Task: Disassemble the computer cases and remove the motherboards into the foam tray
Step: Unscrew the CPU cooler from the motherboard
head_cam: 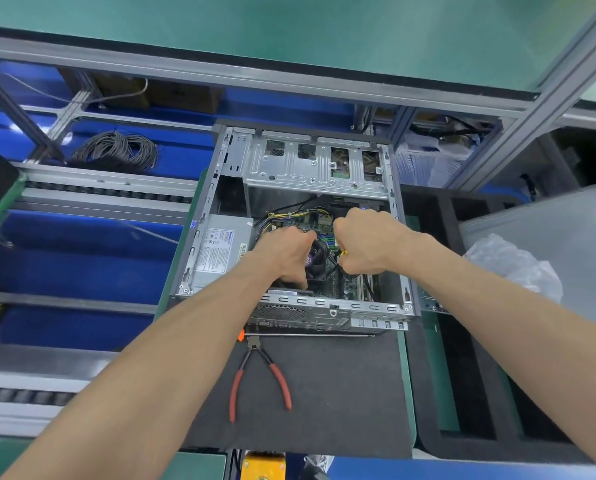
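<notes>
Two hands inside one open computer case (300,161): left hand (284,252) gripping fan (315,259), right hand (366,242) pinching cables (338,268).

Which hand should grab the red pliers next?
Probably the left hand. The red-handled pliers lie on the dark mat just beside the left forearm, while the right hand pinches a bundle of black and yellow cables inside the open metal computer case.
</notes>
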`<state>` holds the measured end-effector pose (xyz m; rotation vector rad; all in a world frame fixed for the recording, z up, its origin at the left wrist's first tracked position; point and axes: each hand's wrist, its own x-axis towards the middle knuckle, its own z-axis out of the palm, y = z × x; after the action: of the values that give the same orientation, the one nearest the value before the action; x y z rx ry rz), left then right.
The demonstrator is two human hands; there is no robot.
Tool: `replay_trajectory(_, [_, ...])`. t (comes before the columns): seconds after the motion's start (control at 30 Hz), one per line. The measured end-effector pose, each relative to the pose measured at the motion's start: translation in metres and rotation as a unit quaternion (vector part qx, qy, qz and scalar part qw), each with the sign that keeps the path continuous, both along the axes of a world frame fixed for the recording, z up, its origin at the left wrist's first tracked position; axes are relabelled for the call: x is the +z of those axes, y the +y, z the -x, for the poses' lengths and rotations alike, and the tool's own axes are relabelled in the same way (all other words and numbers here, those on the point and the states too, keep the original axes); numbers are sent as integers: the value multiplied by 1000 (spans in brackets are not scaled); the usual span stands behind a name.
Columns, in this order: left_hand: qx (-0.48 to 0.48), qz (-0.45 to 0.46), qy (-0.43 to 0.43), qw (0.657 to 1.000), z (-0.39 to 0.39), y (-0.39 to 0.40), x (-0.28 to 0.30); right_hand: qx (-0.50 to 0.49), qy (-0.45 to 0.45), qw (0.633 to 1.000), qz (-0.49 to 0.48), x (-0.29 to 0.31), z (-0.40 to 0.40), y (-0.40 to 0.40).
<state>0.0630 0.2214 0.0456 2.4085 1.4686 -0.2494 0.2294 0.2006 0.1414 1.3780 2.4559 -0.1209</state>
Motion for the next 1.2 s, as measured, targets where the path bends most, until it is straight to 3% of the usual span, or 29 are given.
replay_trajectory(0.3, [4, 10, -6, 1000, 1, -1, 1, -4, -49, 998, 39, 7, 26, -2])
replay_trajectory(0.37, [2, 12, -5, 1000, 0, -1, 1, -104, -43, 987, 117, 8, 34, 4])
replay_trajectory(0.43, [2, 10, -7, 1000, 0, 0, 0, -212, -46, 946, 241, 12, 36, 11])
replay_trajectory(0.5, [5, 7, -11, 1000, 0, 1, -1, -239, -61, 921, 300, 19, 36, 14])
replay_trajectory(0.6, [3, 14, -13, 1000, 1, 1, -4, -130, -109, 964, 204, 19, 42, 6])
replay_trajectory(0.67, [-3, 24, -9, 1000, 0, 2, -5, 44, -168, 983, 60, 14, 49, -6])
replay_trajectory(0.73, [-2, 41, 6, 999, -2, 2, -5, 247, -214, 944, -32, 11, 55, -16])
replay_trajectory(0.77, [-3, 46, 11, 999, -2, 2, -6, 295, -212, 931, -46, 9, 55, -17])
replay_trajectory(0.83, [2, 36, -6, 999, -3, 0, -6, 255, -170, 951, -49, 12, 49, -10])
replay_trajectory(0.93, [11, 23, -35, 999, -1, -2, -1, 17, -104, 994, 42, 14, 42, 0])
replay_trajectory(1.03, [2, 11, -17, 1000, -1, -2, 0, -199, -65, 936, 282, 17, 40, 9])
replay_trajectory(1.1, [0, 7, -20, 1000, 0, -1, 0, -180, -82, 940, 279, 17, 41, 10])
replay_trajectory(1.17, [0, 10, -33, 999, 1, 0, -3, -29, -150, 978, 144, 15, 43, 2])
replay_trajectory(1.2, [1, 15, -37, 999, 1, 0, -4, 73, -190, 977, 60, 12, 45, -5])
